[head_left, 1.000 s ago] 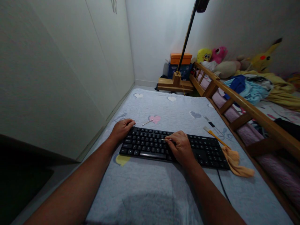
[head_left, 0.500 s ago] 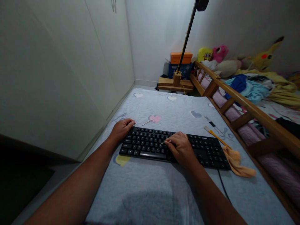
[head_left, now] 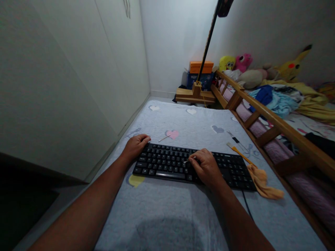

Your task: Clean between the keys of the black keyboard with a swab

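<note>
A black keyboard (head_left: pixel 167 158) lies flat on the patterned cloth. My left hand (head_left: pixel 135 143) is closed at its upper left corner, thumb along the top and the other fingers mostly curled out of sight. Over the right-middle keys, my right hand (head_left: pixel 205 164) pinches a thin cotton swab (head_left: pixel 186 161) between thumb and fingers, its white tip down at the keys. Another cotton swab (head_left: pixel 164 138) rests on the cloth just beyond the keyboard, by a pink heart print.
Right of the keyboard lie an orange-handled brush (head_left: pixel 242 154), thin tweezers (head_left: pixel 237 140) with a black band, and a crumpled orange cloth (head_left: pixel 264 183). The keyboard cable (head_left: pixel 247 204) runs toward me. A wooden bed rail (head_left: pixel 272 118) borders the right side; a white cabinet (head_left: pixel 104 69) stands left.
My right hand has shifted slightly right with the cotton swab, whose tip now touches down a little farther right on the keys. My left hand stays at the keyboard corner.
</note>
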Available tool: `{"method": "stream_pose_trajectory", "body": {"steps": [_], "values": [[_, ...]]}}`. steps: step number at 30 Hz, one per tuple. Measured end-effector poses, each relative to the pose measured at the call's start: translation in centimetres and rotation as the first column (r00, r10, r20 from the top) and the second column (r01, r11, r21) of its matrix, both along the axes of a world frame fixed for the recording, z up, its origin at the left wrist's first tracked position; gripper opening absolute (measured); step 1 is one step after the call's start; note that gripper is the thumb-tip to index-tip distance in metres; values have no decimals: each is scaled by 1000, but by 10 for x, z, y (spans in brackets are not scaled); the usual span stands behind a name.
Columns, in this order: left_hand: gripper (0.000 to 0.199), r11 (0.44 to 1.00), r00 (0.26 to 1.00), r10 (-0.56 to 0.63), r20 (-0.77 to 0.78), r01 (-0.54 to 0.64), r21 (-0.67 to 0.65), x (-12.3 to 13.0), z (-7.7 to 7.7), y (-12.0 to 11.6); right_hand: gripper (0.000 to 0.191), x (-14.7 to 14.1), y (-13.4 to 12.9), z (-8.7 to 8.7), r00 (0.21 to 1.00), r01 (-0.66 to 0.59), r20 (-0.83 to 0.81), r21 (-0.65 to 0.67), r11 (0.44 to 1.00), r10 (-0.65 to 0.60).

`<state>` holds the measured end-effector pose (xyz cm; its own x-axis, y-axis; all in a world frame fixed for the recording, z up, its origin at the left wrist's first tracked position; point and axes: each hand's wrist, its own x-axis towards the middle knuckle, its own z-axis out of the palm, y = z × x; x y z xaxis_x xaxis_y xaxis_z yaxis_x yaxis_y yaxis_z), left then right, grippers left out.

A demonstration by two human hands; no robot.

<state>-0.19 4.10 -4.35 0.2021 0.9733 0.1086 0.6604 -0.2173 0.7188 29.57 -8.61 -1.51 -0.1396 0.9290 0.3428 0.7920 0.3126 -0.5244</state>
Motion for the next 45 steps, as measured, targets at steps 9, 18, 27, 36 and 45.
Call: {"method": "stream_pose_trajectory", "body": {"steps": [9,18,27,36,45], "values": [[41,1000,1000,-11,-7,11,-5,-1,-1,1,13,-5,1,-2,997,-24,-71,-5,1000,23],[41,1000,1000,-7,7,7,-12,0,1,0,13,-9,2,-2,998,-18,-57,6,1000,18],[42,1000,1000,-6,-12,6,-5,-2,-3,2,15,-2,1,-1,999,22,-31,13,1000,-22],[41,1000,1000,0,-7,0,-11,1,3,-1,18,-4,5,-4,999,52,-10,75,996,-51],[40,1000,1000,2,22,-2,-11,0,0,-1,17,-5,7,-6,1000,19,-1,95,995,-19]]}}
